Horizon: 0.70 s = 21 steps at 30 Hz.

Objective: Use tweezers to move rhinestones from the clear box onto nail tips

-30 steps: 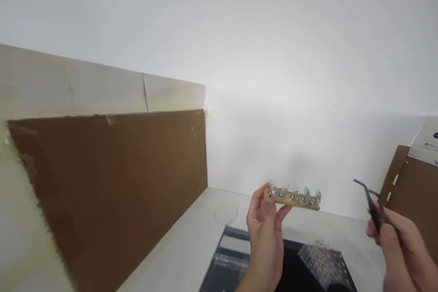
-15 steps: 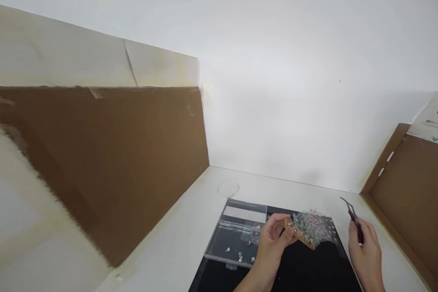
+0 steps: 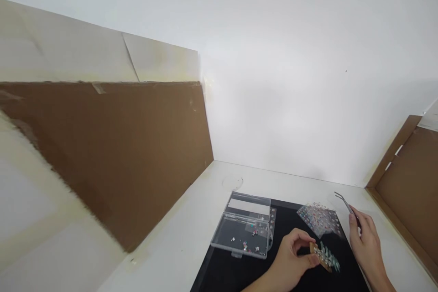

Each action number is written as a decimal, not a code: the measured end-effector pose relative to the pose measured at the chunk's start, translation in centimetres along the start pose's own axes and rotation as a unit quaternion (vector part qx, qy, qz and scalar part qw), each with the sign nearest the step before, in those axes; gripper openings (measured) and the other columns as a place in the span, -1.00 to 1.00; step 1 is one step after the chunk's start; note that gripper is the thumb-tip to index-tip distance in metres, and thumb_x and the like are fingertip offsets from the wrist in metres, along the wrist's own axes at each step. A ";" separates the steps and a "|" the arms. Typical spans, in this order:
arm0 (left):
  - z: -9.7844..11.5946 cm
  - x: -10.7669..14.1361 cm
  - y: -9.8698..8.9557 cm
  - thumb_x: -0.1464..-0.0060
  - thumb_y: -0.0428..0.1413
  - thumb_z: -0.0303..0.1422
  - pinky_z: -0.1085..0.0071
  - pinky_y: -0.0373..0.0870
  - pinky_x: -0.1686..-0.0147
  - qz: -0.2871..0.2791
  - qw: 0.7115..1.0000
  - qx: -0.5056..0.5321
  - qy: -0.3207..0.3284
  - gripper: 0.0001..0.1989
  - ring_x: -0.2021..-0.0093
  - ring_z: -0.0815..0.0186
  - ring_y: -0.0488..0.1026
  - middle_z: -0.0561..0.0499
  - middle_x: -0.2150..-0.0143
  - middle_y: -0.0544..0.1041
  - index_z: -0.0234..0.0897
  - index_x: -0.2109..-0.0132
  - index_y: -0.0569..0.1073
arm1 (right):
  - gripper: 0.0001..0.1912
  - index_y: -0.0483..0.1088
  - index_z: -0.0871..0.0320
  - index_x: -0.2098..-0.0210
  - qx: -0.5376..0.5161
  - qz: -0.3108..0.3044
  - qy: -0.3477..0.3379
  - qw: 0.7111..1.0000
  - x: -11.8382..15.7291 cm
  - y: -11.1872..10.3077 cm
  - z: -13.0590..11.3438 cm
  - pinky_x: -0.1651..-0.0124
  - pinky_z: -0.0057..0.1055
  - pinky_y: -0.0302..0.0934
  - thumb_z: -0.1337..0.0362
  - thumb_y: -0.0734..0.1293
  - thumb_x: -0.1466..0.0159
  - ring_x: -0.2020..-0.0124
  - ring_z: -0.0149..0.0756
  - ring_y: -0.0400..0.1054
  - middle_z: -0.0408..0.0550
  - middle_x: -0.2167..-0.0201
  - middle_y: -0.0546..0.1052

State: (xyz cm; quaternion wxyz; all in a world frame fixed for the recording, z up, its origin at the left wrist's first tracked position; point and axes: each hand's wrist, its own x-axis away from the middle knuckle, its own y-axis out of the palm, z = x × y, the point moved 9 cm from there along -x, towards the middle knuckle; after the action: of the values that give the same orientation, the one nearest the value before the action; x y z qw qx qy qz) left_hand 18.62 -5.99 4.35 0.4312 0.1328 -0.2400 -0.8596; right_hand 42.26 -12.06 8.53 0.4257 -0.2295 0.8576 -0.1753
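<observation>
My left hand (image 3: pixel 294 258) pinches a small gold-brown piece (image 3: pixel 321 257) set with shiny stones and pale green leaf-like parts, held low over the black mat (image 3: pixel 232 269). To its right, my right hand (image 3: pixel 367 242) is closed around dark tweezers (image 3: pixel 346 205), whose bent tips point up and left and stand apart with nothing visible between them. A clear hinged case (image 3: pixel 236 255) lies open at the mat's left, with small loose gems in its lower half. Behind my left hand sits a sheet of coloured gems (image 3: pixel 319 219).
Brown cardboard panels stand at the left (image 3: pixel 137 159) and right (image 3: pixel 410 182) of the white table (image 3: pixel 167 246). A white wall (image 3: pixel 290 77) rises behind. Another gem sheet (image 3: pixel 273 219) shows partly beneath the clear case.
My left hand has moved right and nearer with the gold-brown piece, uncovering the case's right side and the gem sheet. The tweezers have tilted further left. The view has shifted slightly.
</observation>
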 end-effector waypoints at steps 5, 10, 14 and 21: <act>-0.8 -0.7 -1.3 0.51 0.59 -0.02 0.24 0.55 0.13 0.003 0.999 -0.048 -0.020 -0.33 0.17 0.21 0.54 0.01 0.19 0.50 -0.25 0.32 0.46 | -0.35 0.47 0.15 -0.06 -0.001 -0.021 -0.015 1.000 0.4 0.8 -0.1 -0.04 -0.09 0.32 -0.24 0.07 -0.45 -0.03 0.02 0.43 0.14 0.04 0.53; 0.6 -0.6 -3.1 0.24 0.51 -0.42 0.11 0.45 -0.22 0.019 0.961 -0.275 0.017 -0.65 -0.09 0.13 0.51 -0.06 -0.07 0.44 -0.25 0.30 0.54 | -0.44 0.48 0.06 -0.07 0.000 -0.043 -0.022 0.999 0.7 1.4 0.0 -0.01 -0.13 0.34 -0.18 0.10 -0.46 -0.04 -0.01 0.44 0.07 0.02 0.54; 0.7 -0.4 -3.5 0.22 0.50 -0.52 -0.04 0.35 -0.34 0.019 0.909 -0.416 0.032 -0.62 -0.28 -0.02 0.43 -0.12 -0.20 0.46 -0.21 0.22 0.61 | -0.44 0.49 0.05 -0.07 0.004 -0.048 -0.020 0.999 0.7 1.5 0.4 0.10 -0.16 0.36 -0.18 0.09 -0.46 -0.01 -0.02 0.46 0.06 0.03 0.55; -0.9 -0.9 -2.5 0.37 0.61 -0.22 -0.50 -0.28 -0.48 -0.049 0.836 -0.539 0.093 -0.55 -0.46 -0.34 0.23 -0.19 -0.21 0.57 -0.11 0.23 0.74 | -0.46 0.50 0.03 -0.05 0.009 -0.052 -0.023 0.998 0.7 1.6 0.5 0.07 -0.16 0.37 -0.17 0.10 -0.46 0.00 -0.03 0.46 0.04 0.03 0.56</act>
State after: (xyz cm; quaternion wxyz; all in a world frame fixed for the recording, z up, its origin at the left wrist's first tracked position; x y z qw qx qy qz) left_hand 17.84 -4.24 2.24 0.4119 -0.0298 0.3095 -0.8566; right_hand 41.95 -11.20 7.00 0.4373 -0.2742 0.8329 -0.1998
